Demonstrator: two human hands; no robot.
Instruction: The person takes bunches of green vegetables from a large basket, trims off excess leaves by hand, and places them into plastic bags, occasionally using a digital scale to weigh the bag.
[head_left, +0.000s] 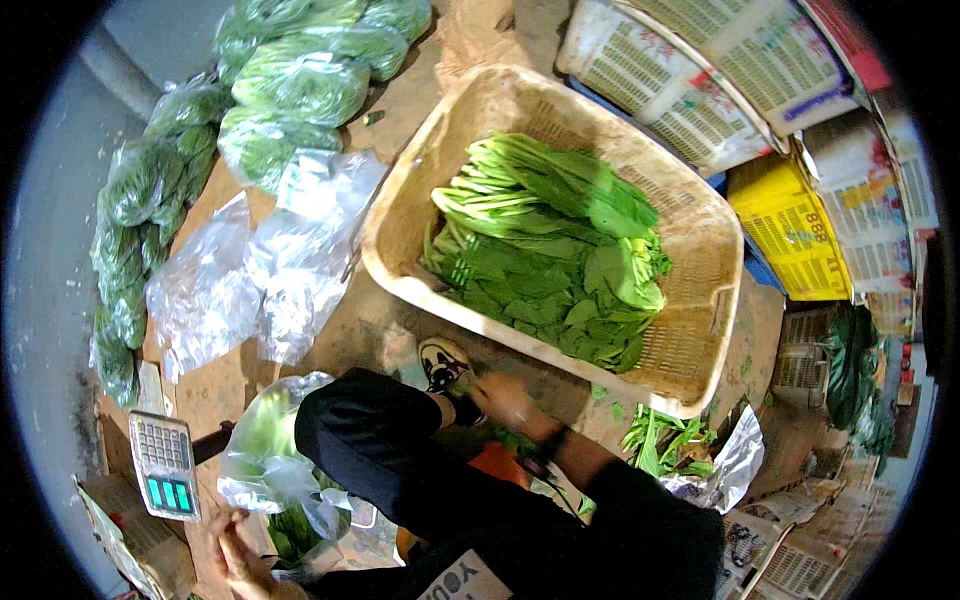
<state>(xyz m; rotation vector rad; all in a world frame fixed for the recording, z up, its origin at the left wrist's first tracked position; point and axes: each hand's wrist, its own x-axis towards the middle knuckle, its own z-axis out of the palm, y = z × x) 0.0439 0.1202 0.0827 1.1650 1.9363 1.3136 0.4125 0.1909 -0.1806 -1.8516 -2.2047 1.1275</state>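
My left hand (238, 556), fingers spread a little, is at the lower left beside a clear plastic bag (255, 461) of leafy greens near the scale; no object shows in it. Motion blurs my right hand (504, 405), which hangs over the floor between my shoe (444, 364) and the crate; whether it holds anything cannot be told. Ahead of me a large, dirty, pale plastic crate (480, 319) contains leafy green vegetables (555, 247) with their stems mostly at the left and top. A digital scale display (163, 466) stands at the left, its screen lit.
Flat clear plastic bags (217, 281) lie left of the crate. Bagged greens (300, 82) are piled beyond them and along the wall (52, 262). White crates (667, 90) and a yellow crate (795, 232) stand at the right. Loose leaves (660, 442) lie near the crate's lower right corner.
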